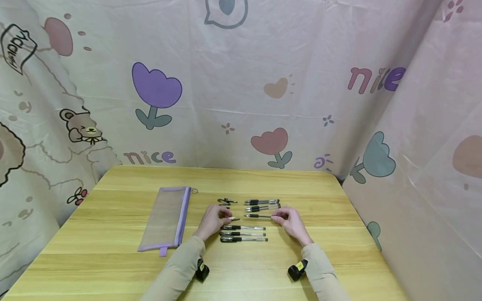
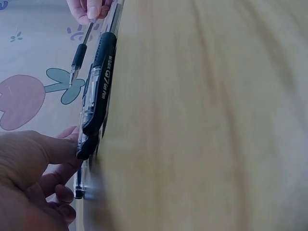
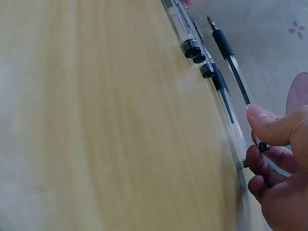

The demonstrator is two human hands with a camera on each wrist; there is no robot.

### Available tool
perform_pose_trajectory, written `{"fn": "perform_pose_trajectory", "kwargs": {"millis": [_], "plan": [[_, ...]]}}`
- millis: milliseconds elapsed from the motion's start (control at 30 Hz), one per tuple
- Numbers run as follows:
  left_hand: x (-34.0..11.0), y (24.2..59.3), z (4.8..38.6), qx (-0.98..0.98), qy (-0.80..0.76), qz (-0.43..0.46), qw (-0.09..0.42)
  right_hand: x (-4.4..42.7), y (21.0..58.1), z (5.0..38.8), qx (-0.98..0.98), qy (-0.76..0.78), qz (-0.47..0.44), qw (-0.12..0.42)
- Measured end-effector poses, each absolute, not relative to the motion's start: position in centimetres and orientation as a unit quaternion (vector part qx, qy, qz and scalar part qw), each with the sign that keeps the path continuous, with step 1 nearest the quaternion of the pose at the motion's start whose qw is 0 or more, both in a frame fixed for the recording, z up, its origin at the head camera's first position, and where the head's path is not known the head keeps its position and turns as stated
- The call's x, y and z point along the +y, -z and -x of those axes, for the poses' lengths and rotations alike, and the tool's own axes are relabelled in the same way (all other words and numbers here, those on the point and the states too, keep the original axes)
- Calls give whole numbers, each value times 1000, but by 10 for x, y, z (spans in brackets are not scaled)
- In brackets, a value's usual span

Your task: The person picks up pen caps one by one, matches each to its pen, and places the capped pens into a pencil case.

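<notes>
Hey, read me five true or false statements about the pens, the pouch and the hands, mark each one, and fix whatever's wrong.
1. The right hand pinches an uncapped black-grip pen near its back end. True.
2. In the head view, that pen's tip points right. False: it points left.
3. Three capped gel pens lie side by side, closer to the person than the held pen. True.
4. A purple-trimmed zip pouch lies left of those gel pens. True.
5. The left hand rests on the pouch. False: it is off to the pouch's right, beside the pens.
</notes>
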State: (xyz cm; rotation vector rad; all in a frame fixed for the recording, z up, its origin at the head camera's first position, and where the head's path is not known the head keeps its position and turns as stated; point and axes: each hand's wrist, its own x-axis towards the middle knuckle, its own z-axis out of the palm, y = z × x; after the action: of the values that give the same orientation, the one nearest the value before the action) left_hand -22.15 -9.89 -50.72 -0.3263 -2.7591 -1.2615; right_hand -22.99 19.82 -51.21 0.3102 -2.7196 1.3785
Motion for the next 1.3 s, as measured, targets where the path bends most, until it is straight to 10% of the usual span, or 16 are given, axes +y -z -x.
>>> {"fn": "perform_pose_trajectory", "kwargs": {"millis": [1300], "plan": [[-108,501,206,-833,545,97,15,186,497,227,-882,-452,-128,38]]}}
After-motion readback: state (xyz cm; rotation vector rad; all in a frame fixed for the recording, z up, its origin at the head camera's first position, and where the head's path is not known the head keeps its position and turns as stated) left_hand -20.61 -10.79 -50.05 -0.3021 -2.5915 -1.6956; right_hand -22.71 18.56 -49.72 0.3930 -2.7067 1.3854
